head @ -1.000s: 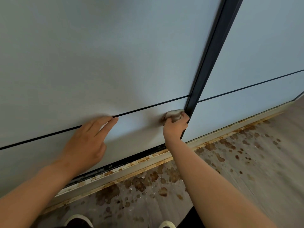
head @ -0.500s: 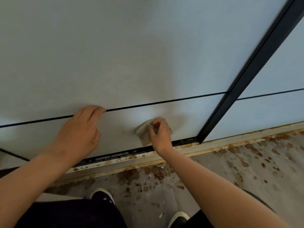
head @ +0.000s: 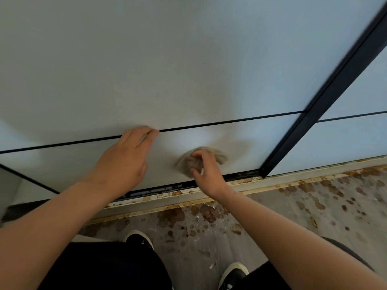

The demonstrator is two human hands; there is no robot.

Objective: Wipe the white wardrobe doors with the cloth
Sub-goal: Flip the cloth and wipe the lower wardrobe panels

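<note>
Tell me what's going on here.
A person is wiping the lowest panel of the white wardrobe door. The right hand grips a bunched cloth against it, just above the rust-stained bottom track. The left hand rests open on the same panel, fingertips at the thin dark line.

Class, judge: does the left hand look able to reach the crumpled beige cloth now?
Likely yes: only bare white wardrobe door separates the left hand from the beige cloth, which the right hand grips.
</note>
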